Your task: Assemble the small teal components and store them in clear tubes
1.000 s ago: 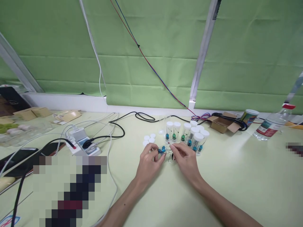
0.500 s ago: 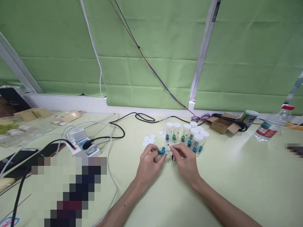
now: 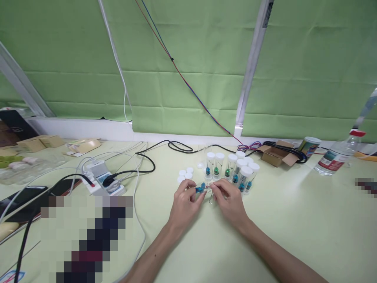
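My left hand [image 3: 186,199] is closed on a small blue part [image 3: 200,188] with thin metal pieces projecting from its right side. Fingertips of my right hand [image 3: 228,198] pinch close to those pieces; what they hold is too small to make out. A thin bent wire [image 3: 211,199] shows below, between the two hands. Just behind stand several clear tubes with white caps [image 3: 219,156], each holding a blue or green part and thin metal bits. Loose white caps [image 3: 182,173] lie beyond my left hand.
To the left, a white power strip [image 3: 103,179] has plugs and cables, with phones [image 3: 26,194] farther left. An open cardboard box [image 3: 277,155], a printed can [image 3: 310,145] and a water bottle [image 3: 337,157] stand at the back right. A black cable [image 3: 182,148] runs along the back.
My right fingertips have shifted slightly left and down, nearer the blue part, which has turned a little. A small black bit under my right hand no longer shows.
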Available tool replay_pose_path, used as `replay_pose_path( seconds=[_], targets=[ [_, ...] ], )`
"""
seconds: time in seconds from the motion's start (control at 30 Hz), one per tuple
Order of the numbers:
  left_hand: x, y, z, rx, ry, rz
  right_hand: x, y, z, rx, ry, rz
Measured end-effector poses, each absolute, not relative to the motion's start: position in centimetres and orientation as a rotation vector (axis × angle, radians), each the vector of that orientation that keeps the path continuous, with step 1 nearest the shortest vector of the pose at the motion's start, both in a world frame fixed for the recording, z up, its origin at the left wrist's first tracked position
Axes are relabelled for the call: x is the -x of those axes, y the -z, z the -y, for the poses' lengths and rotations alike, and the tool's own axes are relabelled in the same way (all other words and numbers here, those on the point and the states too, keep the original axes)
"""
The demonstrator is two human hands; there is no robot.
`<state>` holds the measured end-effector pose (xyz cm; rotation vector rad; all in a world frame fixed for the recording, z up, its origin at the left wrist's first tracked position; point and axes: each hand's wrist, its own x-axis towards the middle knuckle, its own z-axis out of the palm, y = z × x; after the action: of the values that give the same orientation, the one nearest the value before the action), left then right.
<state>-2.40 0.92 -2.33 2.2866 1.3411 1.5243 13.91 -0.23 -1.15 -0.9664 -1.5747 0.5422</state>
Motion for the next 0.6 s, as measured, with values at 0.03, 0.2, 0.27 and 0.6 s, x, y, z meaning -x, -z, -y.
replay_pose_path(
  seconds=[0.03,0.2,0.27,0.6],
  targets=[
    [2.39,2.28,-0.91,-2.287,-1.524,-1.337,-13.86,1.04,0.29,0.967,-0.571,1.561],
    [2.29,2.10,-0.74,-2.284,-1.517,-1.339,-13.79,0.94,0.26,0.942,-0.714,1.470],
    [2.27,2.08,-0.69,-2.281,-1.513,-1.342,-13.85,1.11,0.10,0.940,-0.745,1.443],
    [2.32,2.03,-0.77,-2.250,-1.514,-1.318,-14.05,1.59,-0.48,0.897,-0.879,1.355]
  ],
)
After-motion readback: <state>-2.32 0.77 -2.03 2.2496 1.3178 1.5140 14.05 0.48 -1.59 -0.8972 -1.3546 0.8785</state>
